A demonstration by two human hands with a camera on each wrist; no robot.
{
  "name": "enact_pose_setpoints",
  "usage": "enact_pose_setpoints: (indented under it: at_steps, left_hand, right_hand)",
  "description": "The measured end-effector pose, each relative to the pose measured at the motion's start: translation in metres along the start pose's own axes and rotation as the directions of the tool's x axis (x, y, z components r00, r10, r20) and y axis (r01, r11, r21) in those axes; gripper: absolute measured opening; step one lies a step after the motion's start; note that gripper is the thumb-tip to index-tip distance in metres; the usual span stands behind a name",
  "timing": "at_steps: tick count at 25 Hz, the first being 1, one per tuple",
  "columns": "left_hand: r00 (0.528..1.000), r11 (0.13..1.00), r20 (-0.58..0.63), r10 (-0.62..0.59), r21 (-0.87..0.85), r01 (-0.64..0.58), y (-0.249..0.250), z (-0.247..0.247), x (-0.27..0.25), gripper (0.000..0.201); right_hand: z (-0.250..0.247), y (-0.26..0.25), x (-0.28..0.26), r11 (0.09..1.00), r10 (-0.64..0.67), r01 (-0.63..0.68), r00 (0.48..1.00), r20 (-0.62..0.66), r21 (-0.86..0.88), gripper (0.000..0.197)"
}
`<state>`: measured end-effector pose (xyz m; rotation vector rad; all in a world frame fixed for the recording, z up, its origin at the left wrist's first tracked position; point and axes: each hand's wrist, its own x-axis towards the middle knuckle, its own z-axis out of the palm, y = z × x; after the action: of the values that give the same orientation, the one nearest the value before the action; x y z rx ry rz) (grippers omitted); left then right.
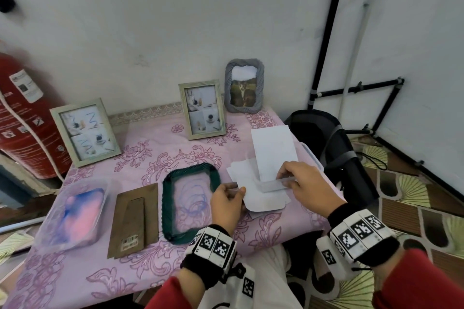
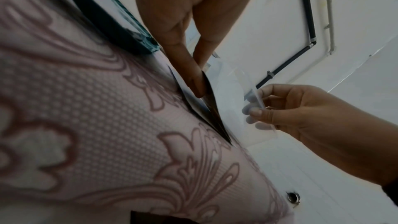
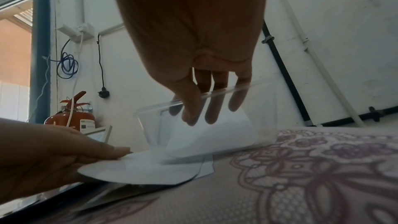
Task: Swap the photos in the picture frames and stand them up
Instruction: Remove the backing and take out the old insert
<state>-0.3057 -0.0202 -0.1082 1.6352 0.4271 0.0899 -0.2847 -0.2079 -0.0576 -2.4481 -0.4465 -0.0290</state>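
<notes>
A person sits at a bench (image 1: pixel 140 266) covered in a pink patterned cloth, partway through changing the picture in a dark green frame (image 1: pixel 190 202). That frame lies flat and taken apart near the front edge, showing only cloth through its opening, with its brown backing board (image 1: pixel 134 221) flat just to its left. Three other frames stand upright at the back: two pale wooden ones and a grey one (image 1: pixel 244 86) holding a cat photo, so this looks like the last frame still to finish.

The right hand (image 1: pixel 305 184) grips a clear plastic sheet (image 3: pixel 254 122) by its near edge, thumb in front and fingers behind, tilting it up off the bench. The left hand (image 1: pixel 227 204) pinches the edge of a white sheet with rounded corners (image 1: pixel 263 199), probably a photo lying face down, on top of a small pile of papers to the right of the green frame.

The likely next move is to separate the clear sheet from the papers, lay it in the green frame, then the photo, then the backing board. The sheets are thin and slippery, so they could slide or cling together.
</notes>
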Motion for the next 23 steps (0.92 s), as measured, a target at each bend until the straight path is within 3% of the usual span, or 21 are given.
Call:
enact_pose_setpoints:
  at_steps: [3,9,12,15,18,21,23]
  left_hand:
    - [0.999,0.997,0.044,0.022,0.070,-0.025,0.000,-0.002,-0.002,0.026]
    - [0.960,0.868,0.111,0.257,0.411,-0.280,0.016,-0.015,-0.010,0.018]
    - [0.938,0.857,0.123,0.323,0.384,-0.345,0.029,-0.014,-0.008,0.016]
    - [0.919,0.872,0.119,0.376,0.290,-0.394,0.044,-0.004,-0.002,0.015]
    - [0.913,0.881,0.182,0.366,0.249,-0.403,0.057,0.012,0.007,0.023]
    - [0.929,0.890,0.226,0.293,0.289,-0.352,0.065,0.026,0.015,0.037]
    - [0.937,0.899,0.248,0.247,0.301,-0.317,0.066,0.032,0.019,0.043]
  right_hand:
    - [0.002,0.001,0.000,1.000,0.002,-0.001,1.000,0.030,-0.031,0.026]
    - [0.001,-0.002,0.002,1.000,-0.009,0.008,0.999,0.034,0.020,0.022]
    - [-0.003,-0.003,0.002,0.985,0.029,-0.037,0.998,0.049,0.168,0.035]
    - [-0.010,-0.004,0.012,0.955,0.113,-0.078,0.988,-0.109,0.288,0.034]
    - [-0.013,0.001,0.028,0.964,0.218,-0.162,0.936,-0.277,0.211,0.032]
    - [-0.008,0.007,0.040,0.957,0.291,-0.290,0.943,-0.162,0.034,0.044]
    - [-0.004,0.008,0.045,0.953,0.300,-0.303,0.947,-0.111,-0.007,0.050]
